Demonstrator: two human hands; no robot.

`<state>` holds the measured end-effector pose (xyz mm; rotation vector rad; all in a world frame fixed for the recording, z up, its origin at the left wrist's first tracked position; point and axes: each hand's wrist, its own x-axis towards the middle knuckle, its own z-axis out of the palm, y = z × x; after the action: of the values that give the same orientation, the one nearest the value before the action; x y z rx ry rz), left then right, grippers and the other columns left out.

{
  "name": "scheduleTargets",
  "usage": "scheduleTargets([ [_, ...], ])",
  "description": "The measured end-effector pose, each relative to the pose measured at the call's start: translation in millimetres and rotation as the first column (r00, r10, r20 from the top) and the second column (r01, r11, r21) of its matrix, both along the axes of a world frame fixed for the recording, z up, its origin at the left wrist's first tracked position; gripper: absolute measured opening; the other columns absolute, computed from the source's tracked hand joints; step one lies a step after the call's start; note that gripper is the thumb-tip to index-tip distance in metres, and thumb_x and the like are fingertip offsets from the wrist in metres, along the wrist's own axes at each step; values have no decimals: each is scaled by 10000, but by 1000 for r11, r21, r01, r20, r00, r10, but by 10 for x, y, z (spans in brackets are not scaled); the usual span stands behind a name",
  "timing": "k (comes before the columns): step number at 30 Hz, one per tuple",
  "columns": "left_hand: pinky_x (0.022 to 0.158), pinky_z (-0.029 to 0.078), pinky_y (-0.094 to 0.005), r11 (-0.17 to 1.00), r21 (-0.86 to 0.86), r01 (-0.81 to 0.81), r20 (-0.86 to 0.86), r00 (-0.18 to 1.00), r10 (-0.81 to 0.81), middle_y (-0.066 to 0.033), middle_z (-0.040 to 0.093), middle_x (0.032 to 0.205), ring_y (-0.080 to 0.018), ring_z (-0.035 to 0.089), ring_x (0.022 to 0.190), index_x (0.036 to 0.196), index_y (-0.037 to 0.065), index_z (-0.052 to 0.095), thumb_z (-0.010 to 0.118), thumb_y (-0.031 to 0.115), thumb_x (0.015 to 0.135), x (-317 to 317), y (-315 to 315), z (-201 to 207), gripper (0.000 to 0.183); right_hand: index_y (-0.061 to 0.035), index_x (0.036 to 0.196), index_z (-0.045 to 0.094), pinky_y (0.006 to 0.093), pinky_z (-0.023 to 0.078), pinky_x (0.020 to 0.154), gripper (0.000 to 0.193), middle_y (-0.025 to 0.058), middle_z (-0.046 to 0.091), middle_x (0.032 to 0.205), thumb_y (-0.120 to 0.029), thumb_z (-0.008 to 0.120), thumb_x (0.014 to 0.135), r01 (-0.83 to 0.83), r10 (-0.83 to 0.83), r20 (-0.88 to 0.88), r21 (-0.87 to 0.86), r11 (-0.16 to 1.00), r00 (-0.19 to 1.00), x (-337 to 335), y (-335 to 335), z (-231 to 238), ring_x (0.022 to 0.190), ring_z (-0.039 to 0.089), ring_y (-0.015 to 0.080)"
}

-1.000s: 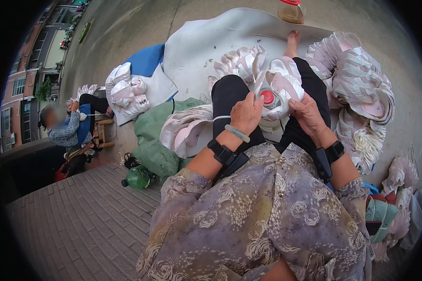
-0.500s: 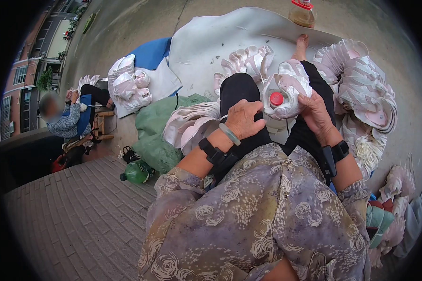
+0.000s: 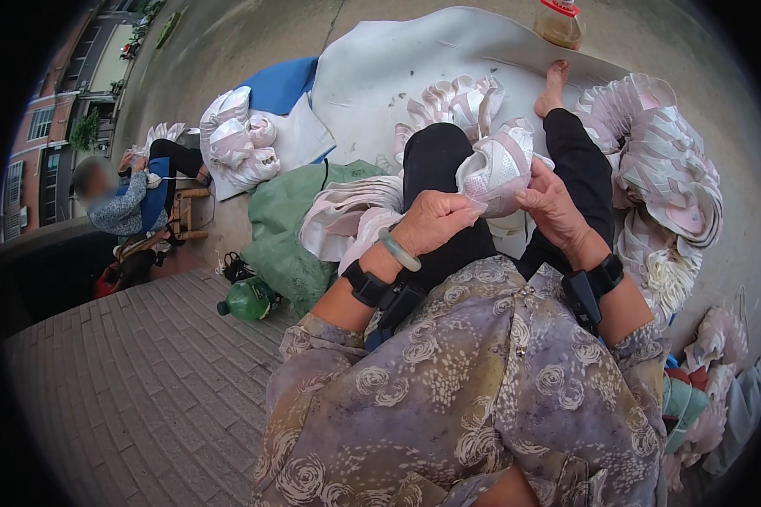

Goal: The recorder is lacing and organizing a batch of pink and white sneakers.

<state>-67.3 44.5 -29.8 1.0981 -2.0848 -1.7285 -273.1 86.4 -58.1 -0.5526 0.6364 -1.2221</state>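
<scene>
One pink-and-white shoe upper (image 3: 497, 169) sits between the black-trousered knees (image 3: 433, 154), its near edge pinched by the left hand (image 3: 436, 222), its right side by the right hand (image 3: 556, 208). It mostly hides a white object (image 3: 511, 240) beneath; a red-collared bottle (image 3: 560, 29) is cropped above.

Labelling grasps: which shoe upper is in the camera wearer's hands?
The single white-and-pink shoe upper between the left hand and right hand. Both hands pinch it, apart from the rest; the stacked uppers nearby lie in bundles.
</scene>
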Motion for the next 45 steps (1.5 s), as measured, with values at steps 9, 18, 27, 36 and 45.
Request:
scheduleTargets([
  [9, 467, 295, -165, 976, 214, 48, -318, 948, 23, 62, 460, 623, -12, 364, 536, 825, 3, 589, 502, 172, 858, -169, -53, 617, 193, -49, 1206, 384, 251, 445, 771, 585, 33, 525, 1046, -90, 671, 698, -266, 270, -206, 46, 963, 940, 93, 2, 145, 914, 521, 110],
  [18, 612, 385, -175, 996, 93, -17, -241, 970, 39, 4, 575, 702, -49, 491, 657, 755, 11, 620, 607, 121, 767, -50, -1113, 615, 112, -32, 1069, 513, 246, 419, 753, 436, 41, 570, 918, -188, 678, 697, -523, 445, -576, 35, 852, 686, -17, -79, 407, 831, 525, 109],
  [27, 382, 266, -182, 770, 608, 194, -43, 976, -213, 46, 422, 535, -34, 335, 416, 748, 52, 543, 594, 208, 785, -158, -1540, -477, 168, 15, 918, 615, 218, 435, 678, 284, 13, 625, 803, -80, 706, 666, -588, 600, -353, 154, 794, 718, -467, 64, 574, 734, 543, 72],
  [36, 577, 431, -341, 689, -701, -184, 71, 943, 325, -122, 567, 751, -297, 550, 668, 771, 43, 528, 526, 107, 731, -180, -613, -283, 76, 21, 957, 597, 247, 439, 767, 383, 71, 623, 910, -84, 707, 606, -256, 271, -59, 182, 949, 961, -650, 204, -24, 783, 591, 134],
  [45, 635, 367, -366, 816, -576, -46, 366, 879, 307, -30, 527, 618, -252, 484, 683, 711, 89, 556, 629, 285, 662, 58, 53, -250, 215, 49, 1083, 509, 289, 425, 837, 468, 93, 577, 1020, -96, 677, 671, -144, 134, 69, 169, 975, 989, -594, 199, -140, 896, 569, 162],
])
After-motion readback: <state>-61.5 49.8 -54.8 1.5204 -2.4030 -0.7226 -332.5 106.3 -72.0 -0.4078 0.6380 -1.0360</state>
